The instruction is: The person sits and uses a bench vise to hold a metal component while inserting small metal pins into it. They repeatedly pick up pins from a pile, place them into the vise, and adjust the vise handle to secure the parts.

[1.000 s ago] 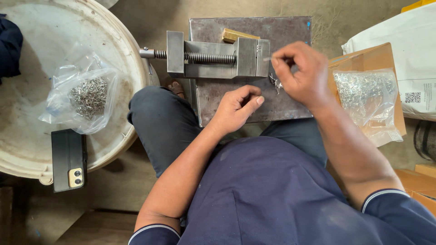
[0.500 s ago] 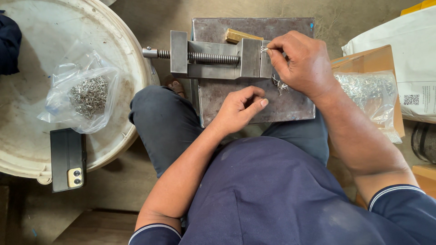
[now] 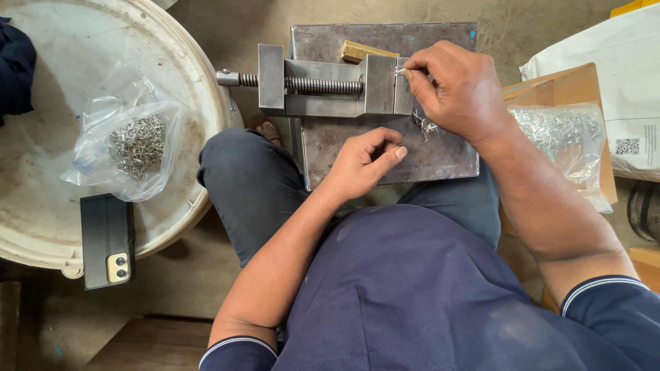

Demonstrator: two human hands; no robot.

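Head view, looking straight down: the right hand (image 3: 457, 89) pinches a small silvery wire piece (image 3: 401, 70) between thumb and forefinger, right at the top of the grey steel bench vise (image 3: 330, 86), by its right-hand block. The vise lies along the far edge of the dull grey steel plate (image 3: 440, 154) resting across the person's lap, with a small brass-coloured block (image 3: 368, 51) just behind it. The left hand (image 3: 364, 161) rests on the near edge of the plate, fingers loosely curled, holding nothing that can be seen. A little loose heap of bent wire pieces (image 3: 425, 126) sits on the plate below the right hand, near the right edge.

Off to the left, a clear plastic bag of metal pieces (image 3: 134, 144) and a dark phone in a case (image 3: 106, 240) lie on the round white bucket lid (image 3: 41, 227). To the right, a second clear bag of wire parts (image 3: 557, 137) sits in the brown cardboard box (image 3: 557, 82).

Judging by this, the step in hand is seating one piece at the vise; it would call for a fine, steady placement.
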